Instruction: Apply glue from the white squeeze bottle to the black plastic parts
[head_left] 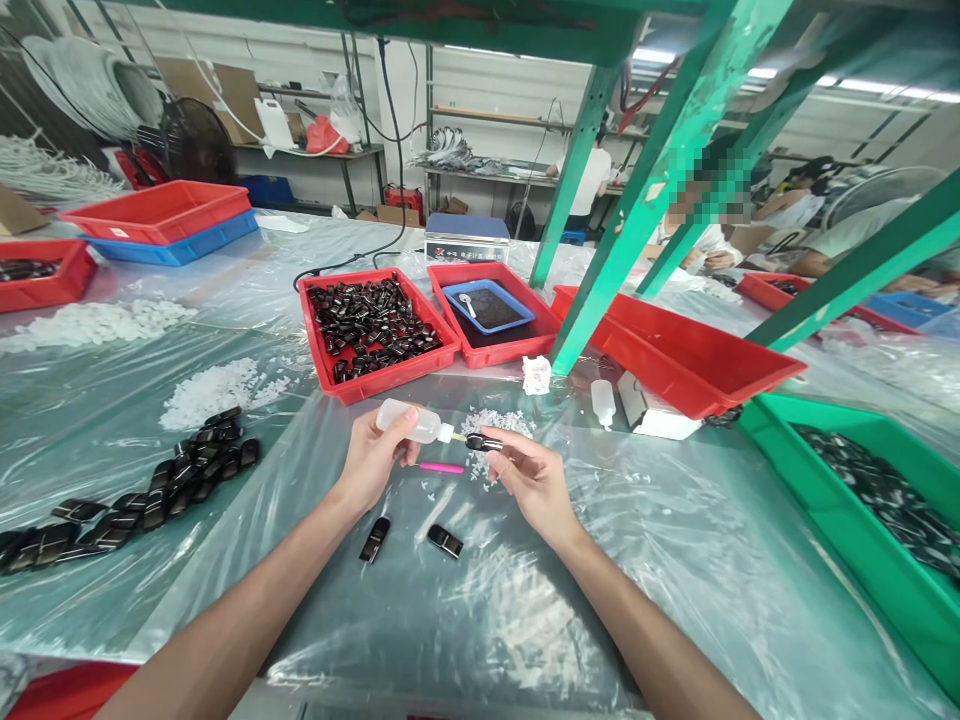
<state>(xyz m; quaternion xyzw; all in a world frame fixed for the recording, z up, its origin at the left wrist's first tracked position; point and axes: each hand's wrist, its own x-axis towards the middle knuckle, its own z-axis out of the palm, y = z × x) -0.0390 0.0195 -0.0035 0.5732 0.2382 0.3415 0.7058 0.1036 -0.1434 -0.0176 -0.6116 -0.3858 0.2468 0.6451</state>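
Note:
My left hand is closed round a translucent squeeze bottle, tipped sideways with its thin nozzle pointing right. The nozzle tip meets or nearly meets a small glossy black plastic part, pinched between the fingers of my right hand. Beneath the hands lies a pink-handled tool, beside a scatter of small white pieces. Nearer to me, two more black parts rest on the plastic sheet, a left one and a right one.
A red tray full of black parts stands ahead, beside another red tray holding a blue tray. Black parts and white pieces lie left. Green posts and a green bin are right. People work beyond.

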